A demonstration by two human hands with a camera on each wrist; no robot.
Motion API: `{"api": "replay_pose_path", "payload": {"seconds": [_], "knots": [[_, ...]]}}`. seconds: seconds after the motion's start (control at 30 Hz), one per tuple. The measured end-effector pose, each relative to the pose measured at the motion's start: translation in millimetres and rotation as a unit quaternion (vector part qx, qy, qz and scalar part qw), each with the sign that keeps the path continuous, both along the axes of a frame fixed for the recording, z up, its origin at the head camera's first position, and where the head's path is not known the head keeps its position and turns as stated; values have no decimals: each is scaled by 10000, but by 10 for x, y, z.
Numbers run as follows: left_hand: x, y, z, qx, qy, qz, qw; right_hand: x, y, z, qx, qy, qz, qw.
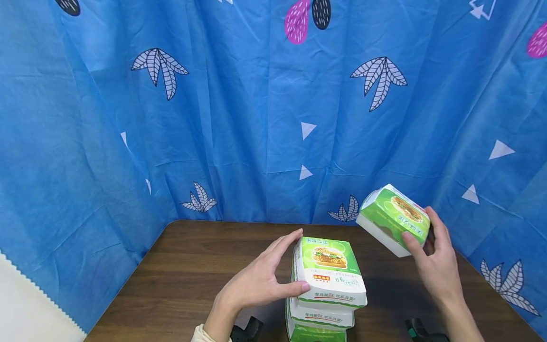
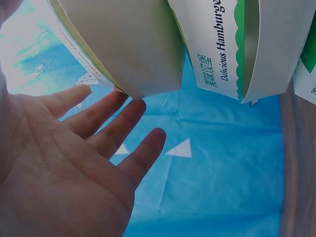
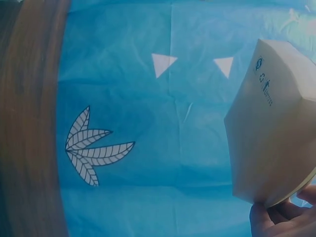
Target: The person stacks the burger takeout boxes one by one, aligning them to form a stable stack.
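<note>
A stack of green-and-white hamburger boxes stands at the table's front, the top box resting on a middle box and a lower box. My left hand is at the stack's left side, thumb near the top box's front corner and fingertips by its back corner. The left wrist view shows that hand's fingers spread and mostly straight. To the right, my right hand grips another hamburger box by its right end, tilted and above the table. Its plain underside faces the right wrist camera.
A dark wooden table lies beneath the boxes. Behind and beside it hangs a blue patterned curtain. Black wrist-camera parts show at the lower edge, and a white surface is at lower left.
</note>
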State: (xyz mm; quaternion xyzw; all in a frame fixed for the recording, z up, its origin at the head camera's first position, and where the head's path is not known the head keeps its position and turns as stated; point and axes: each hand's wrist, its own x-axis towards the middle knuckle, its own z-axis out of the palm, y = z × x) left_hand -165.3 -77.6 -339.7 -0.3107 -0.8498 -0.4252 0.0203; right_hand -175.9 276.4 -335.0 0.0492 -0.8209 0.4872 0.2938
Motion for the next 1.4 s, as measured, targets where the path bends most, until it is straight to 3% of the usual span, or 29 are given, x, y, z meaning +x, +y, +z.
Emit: {"api": "replay_pose_path", "payload": {"seconds": [0.57, 0.93, 1.1, 1.4], "knots": [[3, -4, 9, -75, -7, 37, 10000, 128, -264, 95, 32, 437, 784, 9960], [0, -2, -6, -68, 15, 41, 10000, 234, -409, 154, 68, 316, 1195, 9923], [-1, 0, -8, -67, 22, 29, 10000, 269, -466, 175, -344, 334, 1779, 9829], [-7, 9, -11, 29, -40, -13, 10000, 326, -578, 160, -468, 317, 2521, 9661]]}}
